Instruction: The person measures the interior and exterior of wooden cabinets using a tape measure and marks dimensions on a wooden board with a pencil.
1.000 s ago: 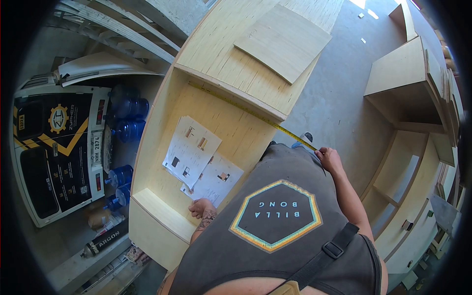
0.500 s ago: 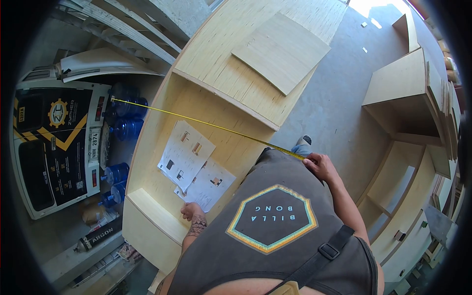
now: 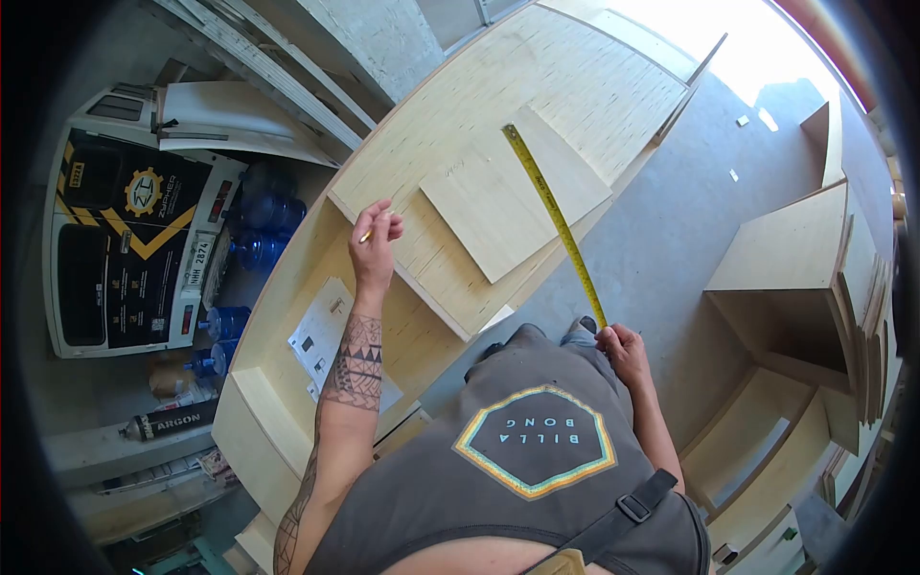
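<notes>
My right hand (image 3: 624, 355), at the front of my shirt, is closed around a tape measure, whose case is hidden. Its yellow blade (image 3: 558, 216) stretches up and away, with the free end over a loose plywood board (image 3: 470, 206). My left hand (image 3: 375, 247) is raised above the near edge of the plywood top, its fingers curled around a short, thin pencil (image 3: 366, 236). Under that forearm lie printed sheets (image 3: 316, 331) with small furniture pictures, partly covered by the arm. They rest inside the recessed part of a wooden cabinet (image 3: 251, 407).
Wooden cabinet carcasses (image 3: 776, 240) stand on the right, with panels leaning against them. Concrete floor (image 3: 652, 220) lies between. To the left are blue water jugs (image 3: 259, 249), a parked van (image 3: 134, 220) and a black argon cylinder (image 3: 172, 420).
The tape blade has swung from the cabinet's left side to over the loose board, and less of it is out. My left hand has risen from beside the papers toward the plywood top.
</notes>
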